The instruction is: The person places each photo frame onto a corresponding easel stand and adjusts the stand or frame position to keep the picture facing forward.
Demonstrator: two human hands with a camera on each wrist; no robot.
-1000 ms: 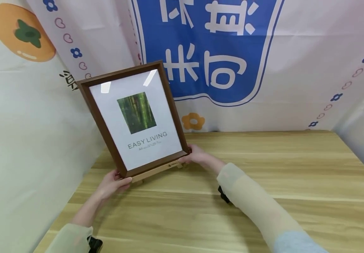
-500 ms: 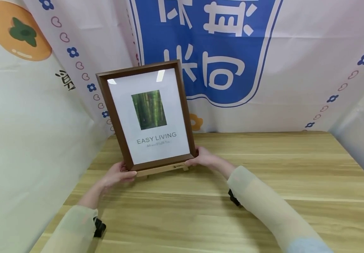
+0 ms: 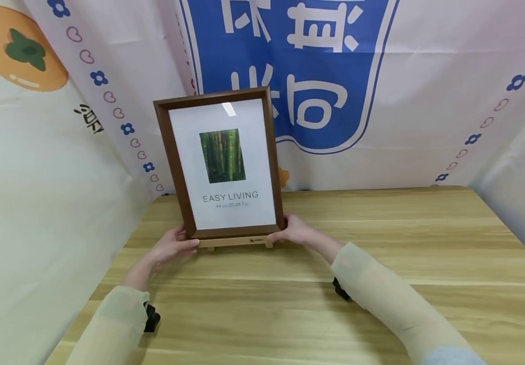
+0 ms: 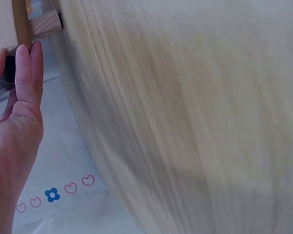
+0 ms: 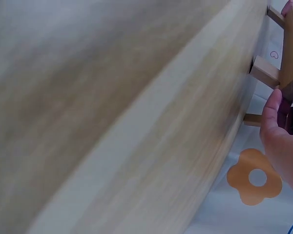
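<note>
A brown picture frame (image 3: 179, 172) with a bamboo print and the words EASY LIVING leans slightly back on a small wooden easel (image 3: 232, 242). My left hand (image 3: 171, 248) pinches the left end of the easel's ledge, by the frame's lower left corner. At the other end, my right hand (image 3: 295, 230) grips the ledge beside the lower right corner. In the left wrist view, fingers (image 4: 25, 73) touch the ledge end near a short easel leg (image 4: 46, 25). Easel legs (image 5: 266, 72) also show in the right wrist view, standing at the tabletop.
The wood-grain table (image 3: 381, 243) runs out to the right and toward me. A printed cloth (image 3: 326, 167) hangs right behind the easel, and a white cloth wall (image 3: 38, 203) closes off the left side.
Both hands have turned the easel with the frame to face me more squarely, shifting it a little right. The frame's tilt in view has lessened; both grips stay.
</note>
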